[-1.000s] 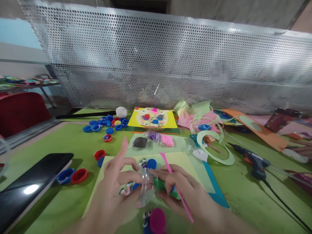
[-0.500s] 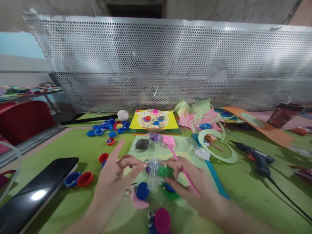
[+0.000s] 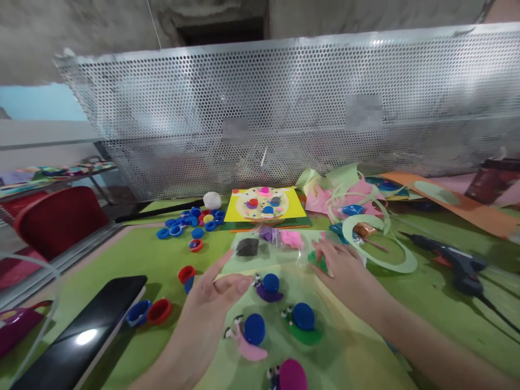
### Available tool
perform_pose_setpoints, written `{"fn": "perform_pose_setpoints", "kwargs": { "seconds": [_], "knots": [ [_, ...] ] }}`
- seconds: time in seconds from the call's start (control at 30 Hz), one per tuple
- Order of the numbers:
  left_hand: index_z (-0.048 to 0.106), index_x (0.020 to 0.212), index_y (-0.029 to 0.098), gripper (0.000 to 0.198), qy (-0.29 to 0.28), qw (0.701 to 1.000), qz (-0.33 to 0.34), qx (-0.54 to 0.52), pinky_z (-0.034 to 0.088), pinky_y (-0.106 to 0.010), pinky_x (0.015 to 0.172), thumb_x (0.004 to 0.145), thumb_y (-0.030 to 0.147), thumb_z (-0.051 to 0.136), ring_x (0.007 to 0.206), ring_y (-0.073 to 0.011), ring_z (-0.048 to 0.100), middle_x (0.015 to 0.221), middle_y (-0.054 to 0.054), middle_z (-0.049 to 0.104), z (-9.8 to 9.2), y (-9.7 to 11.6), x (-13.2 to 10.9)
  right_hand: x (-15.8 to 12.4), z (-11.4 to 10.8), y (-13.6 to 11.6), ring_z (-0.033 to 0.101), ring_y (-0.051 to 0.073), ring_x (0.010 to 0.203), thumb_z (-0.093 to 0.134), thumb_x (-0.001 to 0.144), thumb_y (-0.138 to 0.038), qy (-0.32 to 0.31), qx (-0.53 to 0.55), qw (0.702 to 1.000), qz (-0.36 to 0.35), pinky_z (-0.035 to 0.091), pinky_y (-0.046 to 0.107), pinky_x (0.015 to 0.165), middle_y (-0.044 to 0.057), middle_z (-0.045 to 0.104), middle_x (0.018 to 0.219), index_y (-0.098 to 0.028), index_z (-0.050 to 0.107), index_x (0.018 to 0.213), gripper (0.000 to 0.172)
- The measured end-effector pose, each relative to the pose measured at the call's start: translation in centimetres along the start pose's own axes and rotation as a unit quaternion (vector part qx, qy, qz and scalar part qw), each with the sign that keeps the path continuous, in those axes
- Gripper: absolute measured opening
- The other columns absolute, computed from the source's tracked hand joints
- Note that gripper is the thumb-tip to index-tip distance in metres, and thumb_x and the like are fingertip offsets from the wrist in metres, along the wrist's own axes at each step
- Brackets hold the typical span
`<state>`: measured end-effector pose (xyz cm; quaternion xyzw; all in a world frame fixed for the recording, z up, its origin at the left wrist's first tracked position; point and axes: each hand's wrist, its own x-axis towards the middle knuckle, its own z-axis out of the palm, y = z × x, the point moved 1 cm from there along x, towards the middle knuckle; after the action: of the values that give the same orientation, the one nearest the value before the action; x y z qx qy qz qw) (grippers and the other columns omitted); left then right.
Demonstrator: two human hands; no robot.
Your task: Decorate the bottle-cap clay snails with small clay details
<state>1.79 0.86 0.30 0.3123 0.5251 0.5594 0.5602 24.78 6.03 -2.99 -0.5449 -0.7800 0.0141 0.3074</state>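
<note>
My left hand hovers over the left side of the pale sheet, fingers apart and holding nothing. At the sheet's right, my right hand has its fingers around a bag of green clay; a bit of pink stick shows by the fingers. Between the hands sits a purple clay snail with a blue cap shell. Nearer me are a pink snail and a green snail, both with blue caps, and a magenta-capped figure. Black clay, purple clay and pink clay lie beyond.
Left are a phone, red cap and several blue caps. A yellow card with a decorated disc lies at the back. Paper scraps and a glue gun are right. A perforated metal panel stands behind.
My right hand has moved away and to the right with the green clay bag, apart from my left hand. The purple and green snails are now uncovered. The view has shifted slightly.
</note>
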Motion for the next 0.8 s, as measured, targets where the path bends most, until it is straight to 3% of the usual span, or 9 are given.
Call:
{"fn": "perform_pose_setpoints", "kwargs": {
  "seconds": [0.1,0.2,0.37,0.6,0.67,0.73,0.8],
  "knots": [
    [0.046,0.131,0.014,0.087,-0.005,1.0,-0.008,0.0,0.049,-0.026,0.075,0.054,0.025,0.086,0.066,-0.0125,0.064,0.054,0.009,0.065,0.1,0.0,0.1,0.0,-0.1,-0.1,0.06,0.034,0.108,0.047,0.081,-0.018,0.011,-0.017,1.0,0.0,0.035,0.06,0.095,0.009,0.07,0.089,-0.021,0.053,0.102,0.021],
    [0.043,0.132,0.014,0.093,-0.018,1.0,-0.001,0.002,0.046,-0.02,0.063,0.051,0.028,0.088,0.06,-0.0089,0.056,0.056,0.009,0.062,0.0,-0.3,-0.1,-0.2,-0.4,-0.7,0.056,0.035,0.116,0.046,0.084,-0.02,0.004,-0.017,1.0,-0.014,0.032,0.063,0.096,0.009,0.07,0.092,-0.021,0.05,0.111,0.028],
    [0.041,0.134,0.017,0.09,-0.038,0.999,-0.008,0.028,0.04,-0.019,0.051,0.056,0.028,0.086,0.059,-0.0088,0.051,0.064,0.007,0.061,-0.3,-0.8,-0.5,-0.7,-0.6,-1.8,0.062,0.032,0.105,0.048,0.085,-0.02,-0.009,0.004,0.999,-0.054,0.036,0.062,0.092,0.009,0.07,0.093,-0.022,0.05,0.113,0.028],
    [0.037,0.139,0.026,0.081,-0.118,0.989,0.022,0.08,0.043,-0.019,0.057,0.07,0.032,0.079,0.067,-0.0109,0.058,0.067,0.006,0.064,-0.5,-1.4,-0.8,-1.8,-2.4,-4.3,0.064,0.028,0.094,0.069,0.078,-0.033,-0.037,0.081,0.986,-0.143,0.044,0.051,0.087,0.004,0.07,0.089,-0.027,0.051,0.111,0.038],
    [0.055,0.125,0.03,0.059,-0.146,0.982,0.042,0.11,0.044,-0.019,0.058,0.071,0.032,0.077,0.068,-0.0115,0.059,0.068,0.005,0.065,-0.1,-1.7,-1.5,-2.0,-2.7,-5.0,0.065,0.028,0.088,0.077,0.07,-0.042,-0.043,0.114,0.98,-0.158,0.046,0.049,0.084,0.004,0.07,0.09,-0.026,0.051,0.107,0.048],
    [0.071,0.095,0.028,0.022,-0.165,0.974,0.074,0.14,0.046,-0.019,0.063,0.073,0.033,0.073,0.072,-0.0123,0.059,0.07,0.002,0.064,0.3,-2.0,-2.1,-2.1,-2.8,-5.4,0.064,0.027,0.086,0.081,0.062,-0.048,-0.047,0.138,0.975,-0.165,0.047,0.047,0.082,0.005,0.07,0.093,-0.024,0.051,0.103,0.056],
    [0.072,0.073,0.025,0.008,-0.169,0.964,0.114,0.172,0.046,-0.021,0.067,0.076,0.032,0.07,0.073,-0.0131,0.058,0.076,0.0,0.064,0.7,-2.3,-2.5,-2.3,-2.7,-5.7,0.063,0.027,0.087,0.083,0.059,-0.047,-0.051,0.154,0.972,-0.168,0.047,0.044,0.08,0.004,0.07,0.094,-0.024,0.05,0.105,0.061]
  ]
}}
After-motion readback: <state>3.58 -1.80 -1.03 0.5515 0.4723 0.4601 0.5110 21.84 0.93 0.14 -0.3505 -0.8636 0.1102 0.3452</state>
